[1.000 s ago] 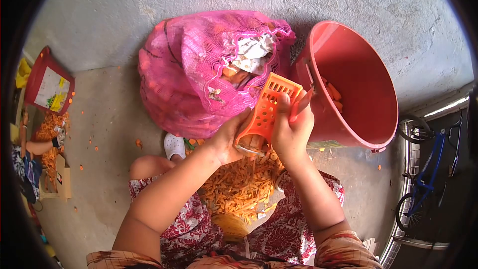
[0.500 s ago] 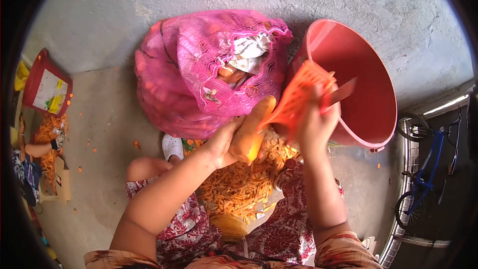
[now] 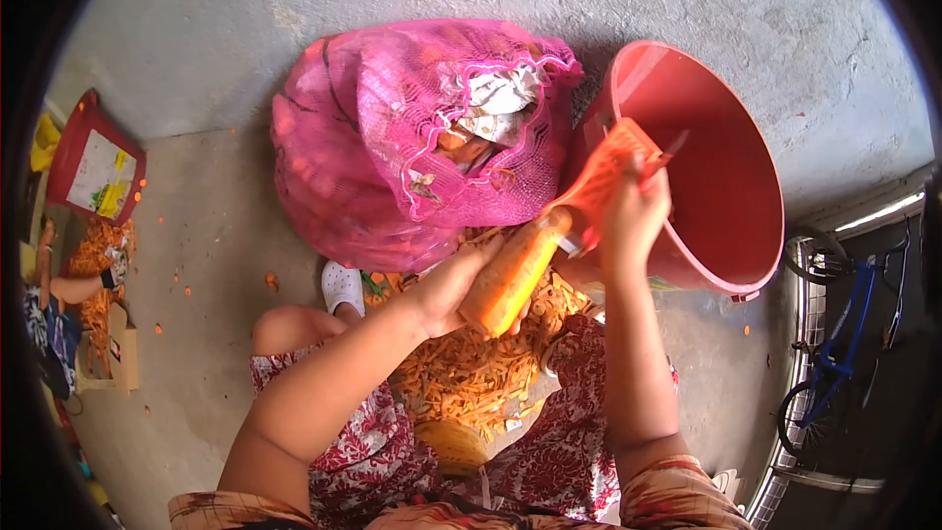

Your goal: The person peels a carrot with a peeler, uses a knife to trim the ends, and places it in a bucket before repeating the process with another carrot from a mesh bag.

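Peeling of a carrot (image 3: pixel 510 280), seen from the head view. The left hand (image 3: pixel 456 285) supports the carrot from below, its fingers clamped around the body; the carrot lies aslant across the palm, the thick end toward the wearer and the narrower end directed up and right. A bright strip along its upper face indicates, in all likelihood, a partly peeled surface, so the step in hand is judged to be the paring of this one piece.

The right hand (image 3: pixel 636 216) has its fingers closed on an orange perforated peeler (image 3: pixel 613 155), whose lower edge stands at the narrow end of the carrot; whether the two touch cannot be told. A narrow blade (image 3: pixel 675 144) projects beyond the same hand; how it is gripped is hidden.

A further stroke would call for a steady left hold, the peeler's edge laid flat on the carrot, and the duller side turned upward.

Beneath the hands lies a heap of peelings (image 3: pixel 461 378). Beyond stand a pink mesh sack (image 3: pixel 334 157) and, to its right, a red bucket (image 3: pixel 726 236), just beside the right hand.
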Demonstrator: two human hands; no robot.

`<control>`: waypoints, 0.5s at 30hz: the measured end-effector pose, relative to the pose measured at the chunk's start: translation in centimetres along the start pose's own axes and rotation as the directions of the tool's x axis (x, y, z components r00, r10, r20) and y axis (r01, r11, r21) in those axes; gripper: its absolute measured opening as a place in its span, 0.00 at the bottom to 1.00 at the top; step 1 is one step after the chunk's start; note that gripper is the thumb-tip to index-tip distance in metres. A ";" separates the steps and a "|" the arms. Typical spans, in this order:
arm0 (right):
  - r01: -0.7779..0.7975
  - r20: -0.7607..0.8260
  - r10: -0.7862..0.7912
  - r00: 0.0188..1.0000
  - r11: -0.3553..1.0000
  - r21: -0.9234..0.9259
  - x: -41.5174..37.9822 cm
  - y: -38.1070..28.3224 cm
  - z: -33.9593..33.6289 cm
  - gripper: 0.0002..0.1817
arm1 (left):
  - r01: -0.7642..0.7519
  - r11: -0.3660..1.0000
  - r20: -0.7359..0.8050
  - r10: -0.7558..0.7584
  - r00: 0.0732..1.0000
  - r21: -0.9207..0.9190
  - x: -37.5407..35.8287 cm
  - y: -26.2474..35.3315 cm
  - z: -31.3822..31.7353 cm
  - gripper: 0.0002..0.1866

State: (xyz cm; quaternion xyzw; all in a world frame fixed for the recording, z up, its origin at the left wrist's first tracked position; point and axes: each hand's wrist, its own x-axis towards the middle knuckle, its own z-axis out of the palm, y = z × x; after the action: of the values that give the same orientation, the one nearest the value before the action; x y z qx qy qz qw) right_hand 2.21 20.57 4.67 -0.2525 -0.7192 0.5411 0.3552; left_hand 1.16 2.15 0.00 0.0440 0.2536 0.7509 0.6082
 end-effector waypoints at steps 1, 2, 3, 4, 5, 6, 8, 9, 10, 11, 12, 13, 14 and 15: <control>0.141 -0.110 -0.145 0.983 0.989 -0.040 0.9 0.6 -0.4 0.09 | -0.002 0.999 -0.038 0.004 0.999 0.052 -0.1 0.0 0.1 0.26; 0.259 -0.191 -0.301 0.934 0.941 -0.216 2.0 1.7 -0.8 0.10 | -0.002 0.995 -0.077 0.010 0.997 0.103 -0.2 0.0 0.5 0.26; 0.178 -0.240 -0.240 0.941 0.951 -0.252 2.3 0.9 -1.2 0.11 | 0.002 0.988 -0.113 0.016 0.993 0.153 -0.3 -0.1 0.9 0.26; 0.129 -0.255 -0.159 0.954 0.983 -0.131 2.5 0.5 -1.6 0.11 | 0.006 0.989 -0.131 0.014 0.991 0.151 -0.6 0.0 1.5 0.26; 0.079 -0.259 -0.079 0.963 0.997 -0.009 2.7 0.2 -1.9 0.11 | 0.030 0.992 -0.125 -0.015 0.992 0.120 -0.6 0.0 1.2 0.26; 0.084 -0.249 -0.059 0.967 0.992 0.089 2.2 -0.5 -1.4 0.10 | 0.054 0.994 -0.117 -0.043 0.992 0.090 -0.6 0.0 0.6 0.26; 0.084 -0.034 -0.080 0.996 0.987 0.134 0.5 -1.0 -1.0 0.07 | 0.080 0.995 -0.128 -0.071 0.989 0.066 -0.6 0.1 0.4 0.25; 0.094 0.050 -0.102 0.994 0.986 0.135 -0.9 -1.7 -0.2 0.06 | 0.081 0.994 -0.147 -0.070 0.987 0.071 -0.6 0.3 0.6 0.25; 0.061 0.119 -0.074 0.990 0.992 0.114 -2.0 -1.9 0.3 0.06 | 0.082 0.994 -0.165 -0.069 0.984 0.075 -0.5 0.5 0.7 0.25; 0.029 0.187 -0.045 0.981 0.995 0.091 -3.1 -2.0 0.8 0.06 | 0.065 0.997 -0.135 -0.058 0.989 0.049 -0.4 0.5 0.4 0.25; 0.101 0.230 -0.122 0.965 0.990 0.101 -4.0 -2.1 1.4 0.07 | 0.047 0.999 -0.107 -0.045 0.993 0.021 -0.1 0.5 0.1 0.25; 0.174 0.270 -0.199 0.942 0.978 0.115 -4.7 -2.3 1.8 0.07 | 0.031 1.000 -0.077 -0.031 0.997 -0.005 -0.1 0.6 0.2 0.25; 0.167 0.314 -0.175 0.933 0.985 0.050 -5.3 -3.0 1.8 0.07 | -0.058 0.998 -0.102 0.058 0.993 0.004 -0.1 0.6 0.8 0.23; 0.249 0.326 -0.243 0.914 0.968 0.022 -5.6 -2.7 1.9 0.07 | -0.071 0.997 -0.111 0.070 0.991 -0.009 0.0 0.6 0.9 0.23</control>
State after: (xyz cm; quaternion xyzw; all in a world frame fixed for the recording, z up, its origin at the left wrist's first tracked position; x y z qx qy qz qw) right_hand 4.26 14.46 5.61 -0.0705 -0.7994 0.5192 0.2940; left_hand 0.97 2.40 1.03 0.0071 0.2805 0.7748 0.5665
